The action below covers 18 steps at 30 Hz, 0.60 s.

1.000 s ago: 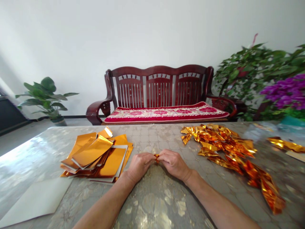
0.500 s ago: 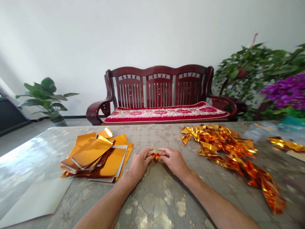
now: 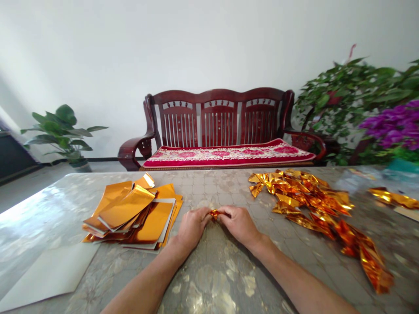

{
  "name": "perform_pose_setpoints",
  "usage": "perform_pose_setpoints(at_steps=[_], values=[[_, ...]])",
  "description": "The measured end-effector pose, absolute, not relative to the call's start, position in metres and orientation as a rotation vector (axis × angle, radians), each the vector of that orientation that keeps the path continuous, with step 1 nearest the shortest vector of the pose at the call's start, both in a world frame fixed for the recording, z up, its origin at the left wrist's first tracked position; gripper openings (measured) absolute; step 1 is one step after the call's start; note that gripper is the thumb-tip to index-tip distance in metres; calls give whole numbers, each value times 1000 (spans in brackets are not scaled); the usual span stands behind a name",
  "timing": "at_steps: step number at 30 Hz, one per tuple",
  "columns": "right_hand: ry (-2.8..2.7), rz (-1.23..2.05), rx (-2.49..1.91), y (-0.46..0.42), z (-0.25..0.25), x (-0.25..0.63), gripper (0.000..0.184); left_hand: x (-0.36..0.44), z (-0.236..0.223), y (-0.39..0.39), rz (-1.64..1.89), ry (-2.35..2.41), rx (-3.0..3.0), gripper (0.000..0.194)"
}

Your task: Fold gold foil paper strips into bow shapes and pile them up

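Between my two hands is a small piece of shiny gold-orange foil paper [image 3: 214, 213], crumpled in its middle. My left hand [image 3: 194, 223] is closed, pinching its left end between thumb and fingers. On the other side my right hand [image 3: 238, 221] pinches the right end the same way. Most of the foil is hidden by the fingers. To the left lies a loose stack of flat gold foil sheets [image 3: 152, 222] with pale backs. A heap of twisted gold foil pieces [image 3: 303, 192] spreads over the table on the right.
Patterned grey table [image 3: 203, 270] under my forearms. A pale sheet [image 3: 52, 272] lies at the front left. Clear plastic packaging [image 3: 356, 179] and another foil piece [image 3: 394, 198] are at the far right. Behind the table stands a dark red wooden bench [image 3: 218, 117], with potted plants either side.
My fingers have closed in tighter on the foil, and less of it shows between them. The raised index fingers have come down. The stack and heap stay put.
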State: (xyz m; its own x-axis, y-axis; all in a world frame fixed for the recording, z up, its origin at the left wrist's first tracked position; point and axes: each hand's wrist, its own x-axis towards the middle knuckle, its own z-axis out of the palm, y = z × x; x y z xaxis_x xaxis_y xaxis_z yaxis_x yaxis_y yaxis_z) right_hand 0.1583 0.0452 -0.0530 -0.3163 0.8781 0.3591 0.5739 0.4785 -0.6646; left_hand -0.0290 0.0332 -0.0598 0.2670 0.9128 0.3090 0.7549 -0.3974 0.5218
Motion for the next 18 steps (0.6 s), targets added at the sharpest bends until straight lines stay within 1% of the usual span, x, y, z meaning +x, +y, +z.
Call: perform_pose_setpoints(at_steps=[9, 18], values=[[-2065, 466, -1220, 39, -49, 153, 22, -26, -61, 28, 826, 1521, 2334, 22], [-2050, 408, -1212, 35, -50, 150, 19, -19, -62, 23, 791, 1541, 2447, 21]])
